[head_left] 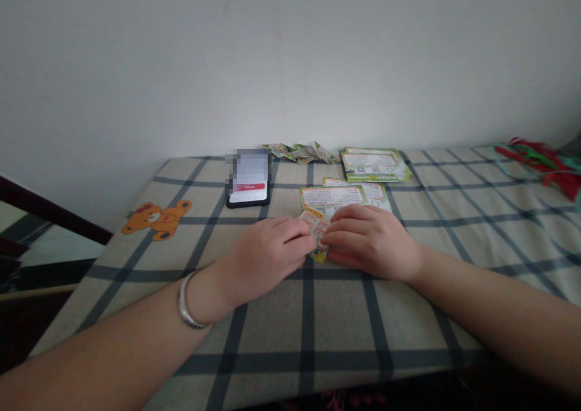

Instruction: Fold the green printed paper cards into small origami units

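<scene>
Closest to me on the feed is the bare left forearm [113,350], which leads up past a silver bracelet [184,307] to the left hand [276,247]. That hand is drawn narrow, its fingertips on the left edge of a small printed paper [314,224]; the right hand [370,241] curls over the paper's right part, so I read both as holding it between them (the thumbs are hidden from me, so I cannot tell how firm the pinch is). Just beyond the right hand lie overlapping flyers [333,196], and farther past it a flyer stack [374,164]. Crumpled-looking paper pieces [302,152] rest beyond both hands, a phone [249,187] ahead of the left hand, and a bear-shaped piece [157,220] to its left. My main worry is the paper: uneven pulling between the hands could tear it or skew it, and a loose pinch could let an edge slip. If the right hand slid forward, it might also push the nearby flyers askew. I'd expect the phone, well apart from the fingers, to be safer.
</scene>
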`<state>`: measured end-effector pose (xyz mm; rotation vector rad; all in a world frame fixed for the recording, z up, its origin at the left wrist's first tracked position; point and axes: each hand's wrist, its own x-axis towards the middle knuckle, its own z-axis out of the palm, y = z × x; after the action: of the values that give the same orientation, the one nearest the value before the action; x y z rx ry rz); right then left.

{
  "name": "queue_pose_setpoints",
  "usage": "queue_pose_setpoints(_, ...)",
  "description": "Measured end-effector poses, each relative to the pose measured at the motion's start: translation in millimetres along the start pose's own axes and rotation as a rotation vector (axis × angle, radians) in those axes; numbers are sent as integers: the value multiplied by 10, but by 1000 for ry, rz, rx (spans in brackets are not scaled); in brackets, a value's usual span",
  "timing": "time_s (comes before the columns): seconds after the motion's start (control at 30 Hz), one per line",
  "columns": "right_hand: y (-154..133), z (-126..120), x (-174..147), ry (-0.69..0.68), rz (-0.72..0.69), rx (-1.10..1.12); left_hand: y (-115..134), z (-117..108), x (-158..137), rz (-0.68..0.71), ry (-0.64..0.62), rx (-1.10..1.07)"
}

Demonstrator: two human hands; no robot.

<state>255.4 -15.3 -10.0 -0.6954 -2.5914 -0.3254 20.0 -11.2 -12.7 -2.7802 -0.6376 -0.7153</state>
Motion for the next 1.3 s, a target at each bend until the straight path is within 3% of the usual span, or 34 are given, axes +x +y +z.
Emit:
queue_pose_setpoints(0.13,72,36,-19,-57,66,40,-28,12,-21,-42,-19,-110)
queue_pose_setpoints(0.43,149,13,-75,-30,145,120,-60,7,-13,-164,-20,-322)
queue_pose_setpoints(0.77,133,-22,-107,27,294,151,-66,26,-54,-226,118,-212)
queue_pose_setpoints(0.93,117,0,-104,36,423,270,-31,32,-55,-244,168,-129)
queue_pose_setpoints(1.1,114,59,-86,-5,614,400,-33,55,-57,-290,144,-166)
queue_pose_setpoints(1.3,167,132,-61,-54,709,543,-63,71,-45,-329,41,-245)
